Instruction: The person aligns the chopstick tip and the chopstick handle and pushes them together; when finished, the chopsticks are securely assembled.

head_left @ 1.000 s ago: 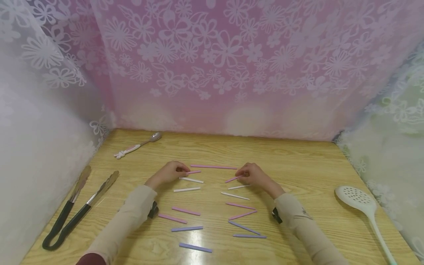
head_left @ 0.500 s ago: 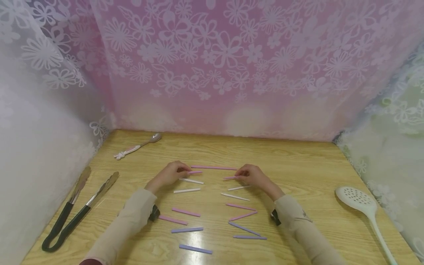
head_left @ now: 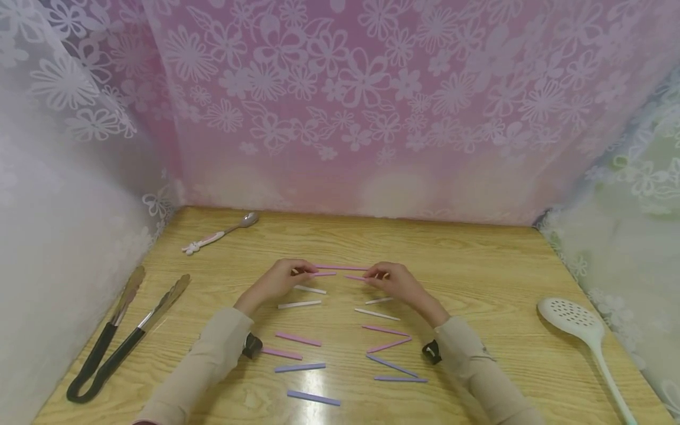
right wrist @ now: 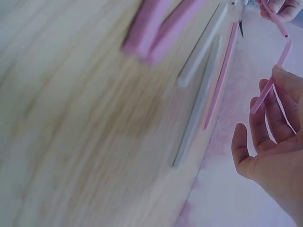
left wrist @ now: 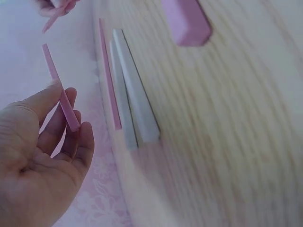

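In the head view my left hand (head_left: 284,278) pinches a short pink stick (head_left: 326,274) between thumb and fingers. My right hand (head_left: 397,281) pinches a similar pink stick (head_left: 353,277). Both sticks are held above the table, their inner ends facing each other across a small gap. The left wrist view shows the left stick (left wrist: 51,64) clear of the tabletop; the right wrist view shows the right one (right wrist: 284,54) likewise. Behind the hands lies a longer pink stick (head_left: 342,268), its ends partly hidden by the fingers. Nearer are white sticks (head_left: 299,304) on the left and more white sticks (head_left: 377,314) on the right.
Pink sticks (head_left: 298,339) and lavender sticks (head_left: 313,398) lie in two columns on the wooden table (head_left: 457,248). Black-handled tongs (head_left: 108,357) are at left, a rabbit-handled spoon (head_left: 212,238) at back left, and a white slotted spoon (head_left: 576,321) at right. Floral cloth (head_left: 340,118) hangs behind.
Both hands have moved inward, bringing the two held pink sticks closer together. The right stick has turned from slanting up to the right to nearly level. The sticks on the table have stayed put.
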Motion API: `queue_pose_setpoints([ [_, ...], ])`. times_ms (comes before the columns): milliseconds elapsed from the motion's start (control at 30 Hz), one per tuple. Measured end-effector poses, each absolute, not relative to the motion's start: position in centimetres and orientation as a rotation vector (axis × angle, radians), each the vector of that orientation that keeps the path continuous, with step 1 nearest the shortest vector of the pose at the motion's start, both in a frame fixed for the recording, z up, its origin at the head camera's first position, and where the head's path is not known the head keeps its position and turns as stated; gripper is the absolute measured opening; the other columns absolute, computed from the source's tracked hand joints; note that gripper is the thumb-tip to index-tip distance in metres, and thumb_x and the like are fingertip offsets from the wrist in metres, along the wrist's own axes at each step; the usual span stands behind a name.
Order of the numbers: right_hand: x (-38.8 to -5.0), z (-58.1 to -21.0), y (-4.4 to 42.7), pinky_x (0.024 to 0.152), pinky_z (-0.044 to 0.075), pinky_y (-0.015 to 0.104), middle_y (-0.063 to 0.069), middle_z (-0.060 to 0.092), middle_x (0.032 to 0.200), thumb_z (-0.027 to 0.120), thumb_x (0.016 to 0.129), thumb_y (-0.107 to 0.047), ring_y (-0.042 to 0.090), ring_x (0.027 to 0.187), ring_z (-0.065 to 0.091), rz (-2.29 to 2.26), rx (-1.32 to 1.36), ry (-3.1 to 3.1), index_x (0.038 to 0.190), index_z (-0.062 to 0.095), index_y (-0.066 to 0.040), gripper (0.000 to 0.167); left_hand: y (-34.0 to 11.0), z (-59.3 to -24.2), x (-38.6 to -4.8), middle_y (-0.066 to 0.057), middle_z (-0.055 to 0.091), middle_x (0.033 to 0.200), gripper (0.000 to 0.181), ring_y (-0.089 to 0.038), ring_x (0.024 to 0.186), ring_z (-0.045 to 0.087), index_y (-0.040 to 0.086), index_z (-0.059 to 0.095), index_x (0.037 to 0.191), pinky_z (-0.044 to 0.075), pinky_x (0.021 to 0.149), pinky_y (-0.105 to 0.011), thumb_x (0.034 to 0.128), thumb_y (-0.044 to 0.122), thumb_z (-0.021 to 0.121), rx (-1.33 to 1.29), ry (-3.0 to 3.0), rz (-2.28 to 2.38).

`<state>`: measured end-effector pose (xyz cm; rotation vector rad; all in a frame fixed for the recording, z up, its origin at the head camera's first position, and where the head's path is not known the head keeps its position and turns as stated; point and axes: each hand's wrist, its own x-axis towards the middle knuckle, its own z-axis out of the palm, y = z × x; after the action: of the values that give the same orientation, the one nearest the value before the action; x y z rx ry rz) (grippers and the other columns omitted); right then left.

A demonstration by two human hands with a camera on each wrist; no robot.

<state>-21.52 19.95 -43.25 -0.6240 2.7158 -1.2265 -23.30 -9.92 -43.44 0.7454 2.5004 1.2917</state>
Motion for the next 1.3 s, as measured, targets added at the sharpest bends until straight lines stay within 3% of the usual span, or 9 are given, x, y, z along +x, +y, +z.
queue_pose_setpoints([
  [267, -21.3, -42.9, 19.1, 0.079, 0.047, 0.033, -0.002, 0.068, 0.092, 0.064, 0.092, -0.020, 0.012, 0.084, 0.058, -1.229, -0.653, 2.723, 0.099, 0.071, -0.010, 0.014, -9.6, -43.0, -23.0, -0.004, 0.066, 0.112, 0.020, -0.018, 0.100, 0.057, 0.009, 0.068, 0.111, 0.049, 0.088, -0.036, 0.0964, 0.017, 0.057, 0.782, 2.492, 1.298],
  [767, -21.4, -42.9, 18.8, 0.073, 0.050, 0.028, 0.003, 0.069, 0.092, 0.065, 0.091, -0.014, 0.012, 0.080, 0.058, -1.224, -0.692, 2.757, 0.099, 0.071, -0.006, 0.012, -9.5, -42.9, -22.9, -0.003, 0.066, 0.109, 0.021, -0.015, 0.095, 0.057, 0.008, 0.068, 0.112, 0.049, 0.085, -0.033, 0.0964, 0.017, 0.057, 0.738, 2.506, 1.284],
  [967, -21.2, -42.8, 18.6, 0.067, 0.047, 0.025, 0.013, 0.067, 0.096, 0.058, 0.095, -0.012, 0.013, 0.076, 0.054, -1.276, -0.675, 2.685, 0.108, 0.067, -0.003, 0.018, -9.4, -42.8, -22.8, -0.007, 0.066, 0.109, 0.021, -0.019, 0.098, 0.060, 0.005, 0.066, 0.113, 0.050, 0.088, -0.036, 0.0964, 0.014, 0.057, 0.752, 2.506, 1.274],
  [1200, -20.8, -42.8, 18.3, 0.084, 0.052, 0.039, 0.010, 0.065, 0.107, 0.060, 0.094, -0.015, 0.022, 0.095, 0.059, -1.333, -0.673, 2.679, 0.108, 0.068, -0.005, 0.019, -9.2, -42.8, -22.6, -0.009, 0.066, 0.111, 0.023, -0.015, 0.088, 0.059, 0.005, 0.066, 0.114, 0.051, 0.077, -0.026, 0.0965, 0.016, 0.057, 0.785, 2.481, 1.293],
  [1300, -20.5, -42.7, 18.3, 0.086, 0.052, 0.040, 0.010, 0.066, 0.105, 0.062, 0.093, -0.015, 0.023, 0.095, 0.061, -1.365, -0.674, 2.694, 0.105, 0.069, -0.004, 0.018, -9.1, -42.8, -22.3, -0.013, 0.067, 0.110, 0.026, -0.018, 0.088, 0.062, 0.001, 0.065, 0.116, 0.052, 0.076, -0.025, 0.0965, 0.015, 0.056, 0.841, 2.456, 1.325],
])
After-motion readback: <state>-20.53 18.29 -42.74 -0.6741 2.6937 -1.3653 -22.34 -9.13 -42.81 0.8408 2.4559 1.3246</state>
